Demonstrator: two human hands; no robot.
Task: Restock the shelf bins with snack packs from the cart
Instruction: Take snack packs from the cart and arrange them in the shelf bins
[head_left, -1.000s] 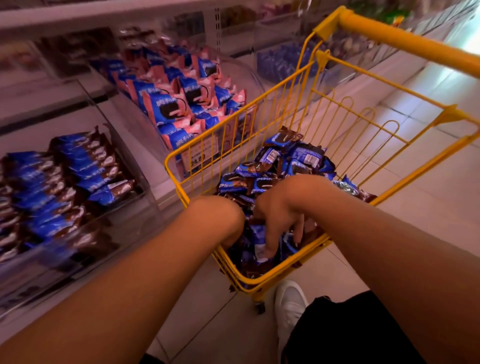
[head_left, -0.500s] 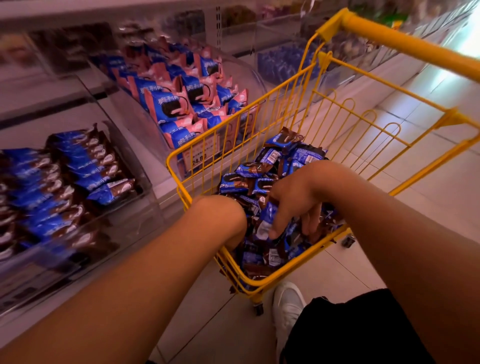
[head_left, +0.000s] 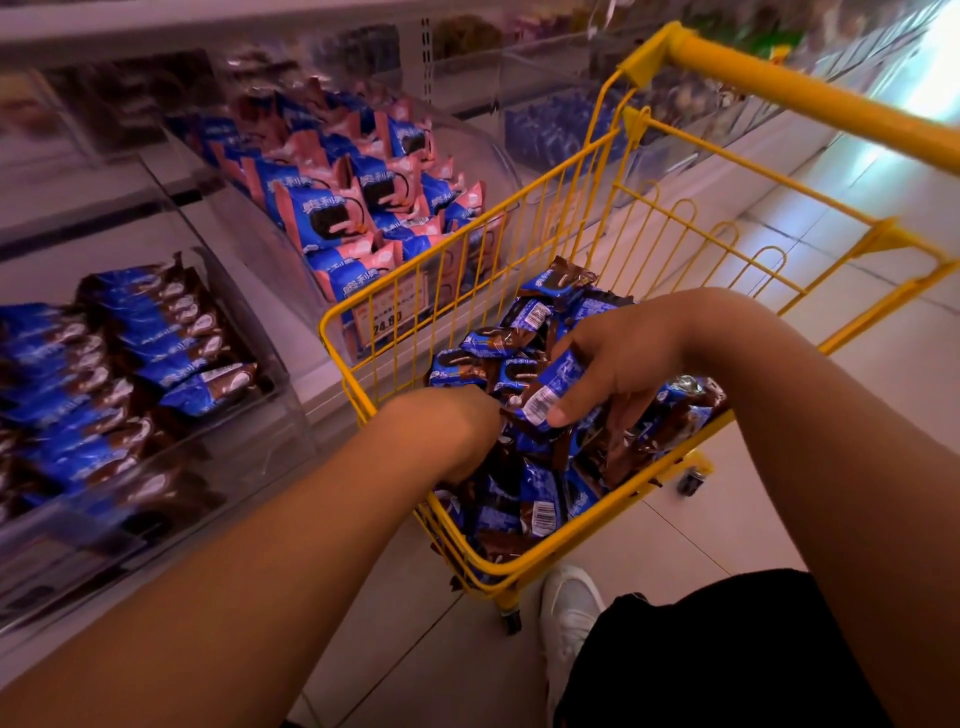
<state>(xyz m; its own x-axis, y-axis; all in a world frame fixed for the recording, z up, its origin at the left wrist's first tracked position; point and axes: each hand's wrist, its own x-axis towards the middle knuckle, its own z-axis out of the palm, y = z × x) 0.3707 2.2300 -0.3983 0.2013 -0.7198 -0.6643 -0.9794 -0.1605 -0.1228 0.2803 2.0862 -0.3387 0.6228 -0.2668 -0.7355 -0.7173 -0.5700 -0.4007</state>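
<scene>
Shop aisle, tiled floor; clear shelf bins (head_left: 249, 364) at left hold blue packs. Yellow cart (head_left: 519, 574) heaped with snack packs (head_left: 524, 499). Right hand (head_left: 618, 364) curls round several packs above the heap. Left hand (head_left: 467, 431) buried in the heap (fingers hidden, grip unclear).

Left hand (head_left: 467, 426) is buried in the cart's snack packs (head_left: 524, 499), fingers out of sight. Upper shelf bins (head_left: 130, 98) are a blur, contents unreadable, and the price tag (head_left: 387, 316) is only partly legible behind yellow bars.
</scene>
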